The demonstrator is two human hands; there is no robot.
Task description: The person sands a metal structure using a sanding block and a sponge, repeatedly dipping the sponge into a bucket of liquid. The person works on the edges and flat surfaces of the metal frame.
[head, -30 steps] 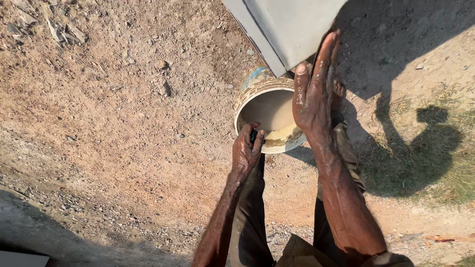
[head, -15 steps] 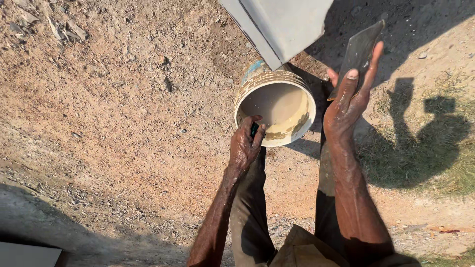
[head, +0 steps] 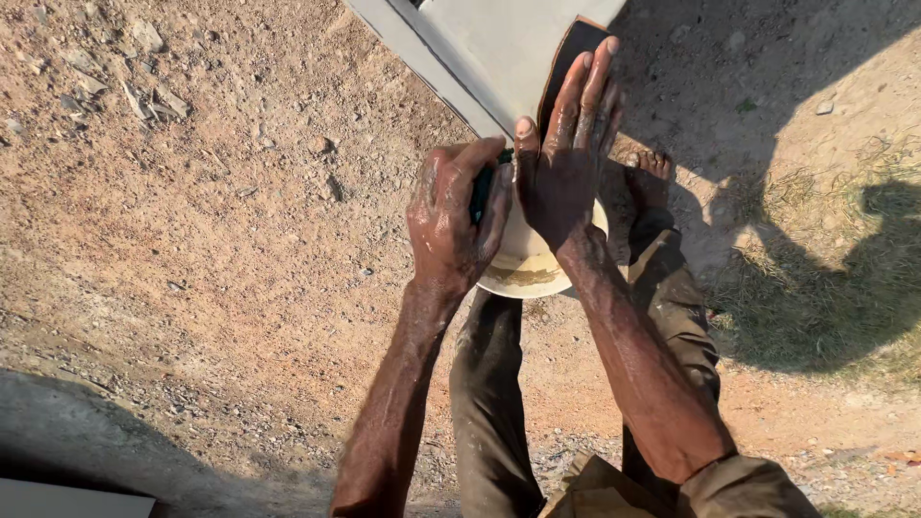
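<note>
Hands over a pale bucket [head: 530, 273]: left hand [head: 453, 223] grips a dark tool at its rim, right hand [head: 564, 163] flat-open, holding nothing. Step appears to be wiping the tool — next move likely needs a steady stroke above the bucket.

bucket [head: 526, 273] mostly hidden behind both hands, grey panel [head: 499, 48] cut off by top edge

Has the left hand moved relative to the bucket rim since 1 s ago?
Yes. The left hand has gone from the near edge of the bucket up along its left side, toward the grey panel, and now sits beside the right hand.
</note>
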